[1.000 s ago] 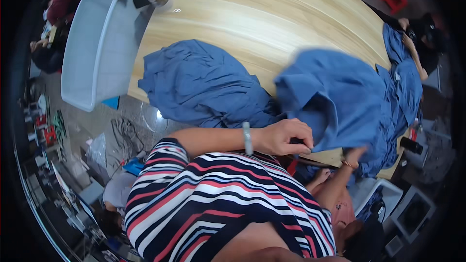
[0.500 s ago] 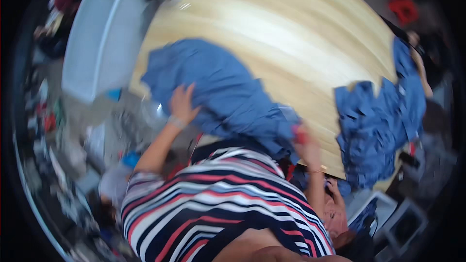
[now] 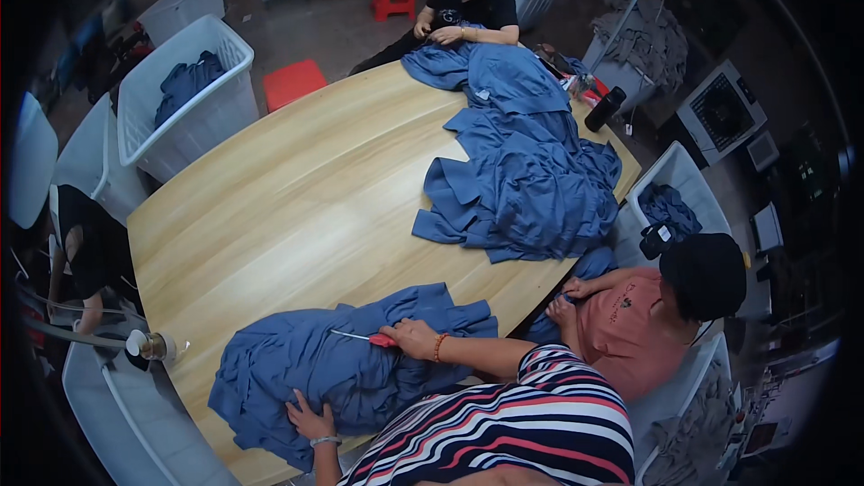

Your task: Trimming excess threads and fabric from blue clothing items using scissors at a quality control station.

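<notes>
Left hand: the left hand (image 3: pixel 310 420) lay flat at the lower left of the frame, fingers (image 3: pixel 297 410) spread and released, pressing down on the near edge of the blue garment (image 3: pixel 342 369).
Right hand: the right hand (image 3: pixel 412 338) sat just right of the frame's lower middle, fingers clenched around the red handle of a small tool (image 3: pixel 364 337) whose thin metal tip pointed left across the cloth; an orange bead bracelet (image 3: pixel 438 347) ringed that wrist.
Blue garment: it was bunched in folds on the near part of the bench (image 3: pixel 297 207), low in the frame, with both hands on it.
Bench: a wide oval of pale wood filling the middle of the frame.
Second pile: a larger heap of blue cloth (image 3: pixel 522 171) lay toward the upper right, well apart from the near garment.
Other people: a person in a dark top (image 3: pixel 468 4) worked at the far end, top of the frame; a person in a pink shirt (image 3: pixel 643 324) sat at the right edge.
Baskets: a white basket (image 3: pixel 184 103) holding blue cloth stood at the upper left.
</notes>
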The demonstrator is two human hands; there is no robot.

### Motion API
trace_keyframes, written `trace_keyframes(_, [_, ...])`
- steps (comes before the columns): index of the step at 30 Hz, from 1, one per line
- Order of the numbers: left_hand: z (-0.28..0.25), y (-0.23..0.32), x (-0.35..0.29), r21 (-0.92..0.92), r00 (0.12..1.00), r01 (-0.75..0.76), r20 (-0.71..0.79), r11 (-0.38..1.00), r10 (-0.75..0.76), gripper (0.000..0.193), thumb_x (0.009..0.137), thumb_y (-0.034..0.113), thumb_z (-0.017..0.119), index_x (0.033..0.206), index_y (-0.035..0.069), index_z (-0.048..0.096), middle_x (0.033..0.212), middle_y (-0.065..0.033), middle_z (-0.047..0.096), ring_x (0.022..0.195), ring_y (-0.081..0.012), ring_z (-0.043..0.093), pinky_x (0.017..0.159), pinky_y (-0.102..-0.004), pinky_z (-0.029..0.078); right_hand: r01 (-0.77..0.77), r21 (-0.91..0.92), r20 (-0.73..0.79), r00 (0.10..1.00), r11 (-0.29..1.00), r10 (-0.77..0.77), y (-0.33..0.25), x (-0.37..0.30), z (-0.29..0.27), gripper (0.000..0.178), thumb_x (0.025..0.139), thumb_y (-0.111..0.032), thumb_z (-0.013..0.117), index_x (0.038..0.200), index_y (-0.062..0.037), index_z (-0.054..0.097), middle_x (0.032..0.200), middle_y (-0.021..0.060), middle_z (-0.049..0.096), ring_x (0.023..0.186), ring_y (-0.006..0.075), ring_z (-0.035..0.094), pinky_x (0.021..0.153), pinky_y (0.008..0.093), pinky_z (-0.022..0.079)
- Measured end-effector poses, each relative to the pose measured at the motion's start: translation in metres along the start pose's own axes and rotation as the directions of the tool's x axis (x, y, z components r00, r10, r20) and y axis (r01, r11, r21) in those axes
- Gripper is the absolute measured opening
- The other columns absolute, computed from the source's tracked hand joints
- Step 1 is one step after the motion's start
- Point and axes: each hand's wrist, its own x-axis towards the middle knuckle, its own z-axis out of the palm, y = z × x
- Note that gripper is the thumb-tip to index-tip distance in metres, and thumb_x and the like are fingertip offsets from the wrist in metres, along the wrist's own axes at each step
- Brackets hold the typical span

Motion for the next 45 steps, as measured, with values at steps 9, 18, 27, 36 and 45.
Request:
trace_keyframes(9, [-0.040, 0.013, -0.024, -0.048, 0.892, -0.452, -0.051, 0.891, 0.450, 0.095, 0.065, 0.028, 0.078, 0.144, 0.015, 0.028, 0.144, -0.0193, 0.030, 0.132, -0.0383, 0.029, 0.108, -0.0454, 0.027, -0.244, -0.021, -0.108, 0.965, 0.969, 0.241, 0.045, 0.004, -0.035, 0.035, 0.081, -0.017, 0.057, 0.116, -0.0155, 0.054, 0.087, 0.0162, 0.064, 0.081, 0.0370, 0.062, 0.070, 0.0460, 0.050])
trace_keyframes(18, [-0.019, -0.065, -0.025, -0.100, 0.948, -0.287, -0.175, 0.953, 0.267, 0.051, 0.073, -0.002, 0.060, 0.121, 0.012, 0.054, 0.127, -0.0124, 0.048, 0.113, -0.0350, 0.048, 0.093, -0.0417, 0.041, 0.083, -0.003, 0.110, 0.990, 0.997, -0.083, -0.036, 0.005, -0.059, 0.069, 0.069, -0.016, 0.076, 0.131, -0.0158, 0.046, 0.102, 0.0150, 0.063, 0.082, 0.0346, 0.062, 0.071, 0.0423, 0.050])
trace_keyframes(27, [-0.135, -0.041, 0.024, -0.312, 0.848, -0.370, -0.499, 0.875, 0.181, 0.019, 0.083, -0.004, 0.053, 0.098, 0.003, 0.064, 0.089, -0.0133, 0.064, 0.081, -0.0265, 0.062, 0.073, -0.0322, 0.049, -0.018, 0.176, -0.027, 0.999, 0.984, 0.023, 0.009, 0.024, -0.099, 0.025, 0.082, -0.022, 0.065, 0.100, -0.0054, 0.062, 0.077, 0.0186, 0.064, 0.070, 0.0343, 0.063, 0.061, 0.0405, 0.047])
trace_keyframes(36, [-0.132, 0.014, 0.104, -0.298, 0.834, -0.507, -0.407, 0.809, 0.373, 0.038, 0.077, 0.015, 0.069, 0.114, 0.007, 0.061, 0.109, -0.0146, 0.061, 0.102, -0.0268, 0.058, 0.087, -0.0320, 0.046, -0.163, 0.165, -0.218, 0.956, 0.973, 0.197, 0.073, 0.051, -0.124, 0.022, 0.085, -0.022, 0.063, 0.089, -0.0003, 0.061, 0.075, 0.0200, 0.062, 0.067, 0.0350, 0.060, 0.061, 0.0379, 0.046])
trace_keyframes(45, [-0.063, -0.022, 0.073, -0.290, 0.918, -0.376, -0.246, 0.880, 0.311, 0.029, 0.079, 0.009, 0.064, 0.107, 0.003, 0.064, 0.099, -0.0112, 0.064, 0.092, -0.0252, 0.059, 0.082, -0.0332, 0.046, 0.058, 0.057, -0.167, 0.985, 0.997, -0.048, -0.010, 0.024, -0.112, 0.042, 0.082, -0.015, 0.064, 0.123, -0.0107, 0.053, 0.089, 0.0201, 0.063, 0.081, 0.0391, 0.061, 0.073, 0.0432, 0.048])
